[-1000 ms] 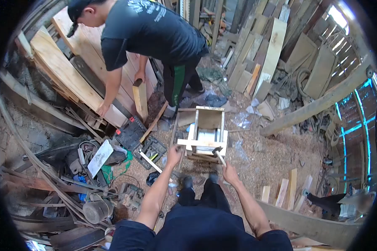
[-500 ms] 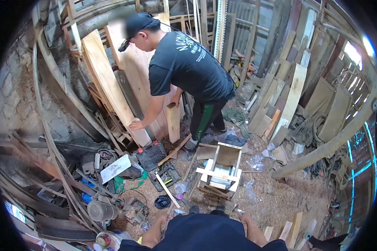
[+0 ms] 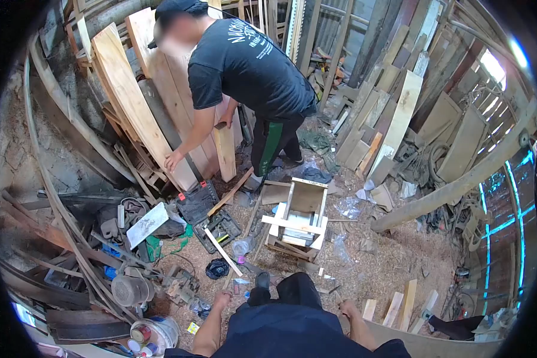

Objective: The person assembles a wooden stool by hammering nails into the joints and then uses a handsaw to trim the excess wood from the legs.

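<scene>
My left hand [image 3: 222,300] is low beside my left leg, its fingers curled in; anything inside them is hidden. My right hand [image 3: 349,308] hangs on the other side of my lap, also curled, and I cannot make out what it holds, if anything. Ahead of my feet a small wooden box frame [image 3: 306,206] stands on the floor, with a pale wooden strip [image 3: 293,224] lying across it. Near my left hand are a black plastic bag [image 3: 217,268] and a narrow strip of wood [image 3: 222,252].
A person in a dark T-shirt [image 3: 250,71] bends over leaning planks [image 3: 131,89], one hand on a board. An open tool case [image 3: 198,204], a motor [image 3: 132,290] and a bucket [image 3: 163,330] are to the left. Several boards [image 3: 401,113] lean at right; sawdust covers the floor.
My view has shifted, so the surroundings appear higher and further left. My legs show more, with one knee now raised in view. The other person still bends at the planks.
</scene>
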### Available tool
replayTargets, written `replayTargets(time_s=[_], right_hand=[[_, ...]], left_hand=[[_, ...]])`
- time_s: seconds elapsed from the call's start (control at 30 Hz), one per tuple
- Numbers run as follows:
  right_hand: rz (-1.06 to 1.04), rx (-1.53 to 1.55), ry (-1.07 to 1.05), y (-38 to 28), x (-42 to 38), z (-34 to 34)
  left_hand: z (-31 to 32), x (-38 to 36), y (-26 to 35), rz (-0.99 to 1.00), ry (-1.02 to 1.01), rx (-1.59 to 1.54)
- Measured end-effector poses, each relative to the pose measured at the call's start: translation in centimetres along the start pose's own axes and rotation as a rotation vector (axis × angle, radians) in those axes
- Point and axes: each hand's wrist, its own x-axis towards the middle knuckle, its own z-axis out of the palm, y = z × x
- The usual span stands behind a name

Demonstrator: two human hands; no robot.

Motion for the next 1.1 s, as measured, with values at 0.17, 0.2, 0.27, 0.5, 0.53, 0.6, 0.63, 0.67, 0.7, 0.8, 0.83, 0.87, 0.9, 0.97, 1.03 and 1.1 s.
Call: replayTargets(time_s=[0.17,0.2,0.27,0.5,0.53,0.6,0.63,0.67,0.7,0.8,0.83,0.87,0.9,0.97,1.03,1.1], right_hand=[[-0.023,-0.056,-0.012,1.7,0.2,-0.1],[-0.031,-0.068,-0.016,2.1,0.3,-0.1],[-0.180,-0.083,0.055,15.9,14.8,6.9],[-0.231,-0.216,0.039,6.8,-2.4,1.0],[-0.219,-0.207,0.037,7.9,-2.3,1.5],[-0.379,-0.329,-0.054,9.7,-3.4,2.2],[-0.367,-0.325,-0.055,10.7,-4.2,2.8],[-0.308,-0.225,-0.031,11.4,-4.8,3.5],[-0.253,-0.125,0.000,11.8,-5.4,3.3],[-0.468,-0.386,0.063,17.4,0.0,8.2],[-0.466,-0.388,0.069,17.7,-0.4,7.9],[-0.374,-0.308,0.016,17.8,-1.0,8.0],[-0.285,-0.227,-0.035,17.8,-1.3,7.9],[-0.434,-0.315,-0.031,20.8,1.9,10.4],[-0.600,-0.410,-0.011,19.6,2.9,9.0],[-0.214,0.014,0.043,18.0,-0.5,7.6]], left_hand=[[0.9,-2.7,0.8,-0.036,-0.014,-0.086],[1.2,-4.0,1.4,0.007,-0.001,-0.036],[2.0,-6.4,2.7,0.051,0.019,0.014],[3.6,-8.7,-3.6,0.077,0.045,0.270],[4.1,-9.5,-4.1,0.070,0.018,0.253],[4.8,-11.6,-4.3,0.024,-0.011,0.198],[5.3,-12.4,-4.5,-0.017,-0.023,0.129],[4.9,-13.1,-4.6,0.000,-0.094,0.258],[5.3,-14.1,-4.7,0.006,-0.100,0.256],[5.7,-14.8,-7.4,-0.053,-0.008,0.071],[5.9,-15.6,-7.0,-0.050,-0.012,0.067],[5.7,-16.6,-6.7,-0.056,-0.030,0.119],[5.6,-17.3,-6.3,-0.061,-0.045,0.170],[5.6,-17.5,-6.1,-0.072,-0.048,0.233],[5.5,-17.7,-4.7,-0.110,-0.050,0.364],[6.0,-19.3,-3.5,-0.125,0.053,0.204]])
